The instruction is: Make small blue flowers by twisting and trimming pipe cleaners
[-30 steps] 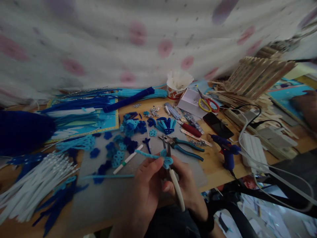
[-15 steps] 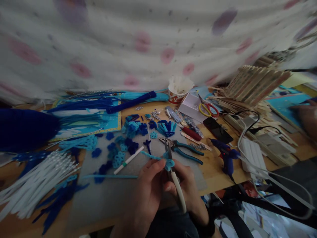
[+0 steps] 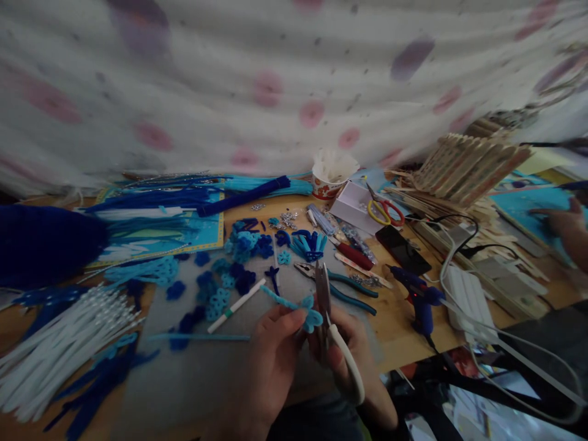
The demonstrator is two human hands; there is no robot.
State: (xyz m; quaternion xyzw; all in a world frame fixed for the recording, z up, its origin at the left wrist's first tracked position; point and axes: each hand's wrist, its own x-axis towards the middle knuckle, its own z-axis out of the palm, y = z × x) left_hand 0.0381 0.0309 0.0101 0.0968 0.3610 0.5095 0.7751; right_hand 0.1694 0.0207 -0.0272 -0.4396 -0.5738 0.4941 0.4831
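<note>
My left hand (image 3: 278, 346) pinches a light-blue pipe cleaner flower (image 3: 312, 318) between thumb and fingers. Its looped petals face right, and a straight tail sticks out to the upper left. In my right hand (image 3: 353, 349) are scissors (image 3: 340, 343) with pale handles, their blades pointing up and away just right of the petals. The blades look apart from the flower. Beyond them lie teal-handled pliers (image 3: 351, 288). Left of my hands are a white stick with a green band (image 3: 236, 306) and a loose light-blue pipe cleaner (image 3: 206, 337) on a grey mat (image 3: 184, 386).
Several blue pipe cleaner flowers (image 3: 218, 300) cover the mat's middle. White pipe cleaners (image 3: 59, 349) lie at left. A blue glue gun (image 3: 418, 300), phone (image 3: 403, 250), cables and red-yellow scissors (image 3: 386, 211) are at right. Another person's hand (image 3: 567, 223) is at the far right.
The scissors have moved right, off the flower they overlapped. The flower's petals now show more fully. The other person's hand has come further into view.
</note>
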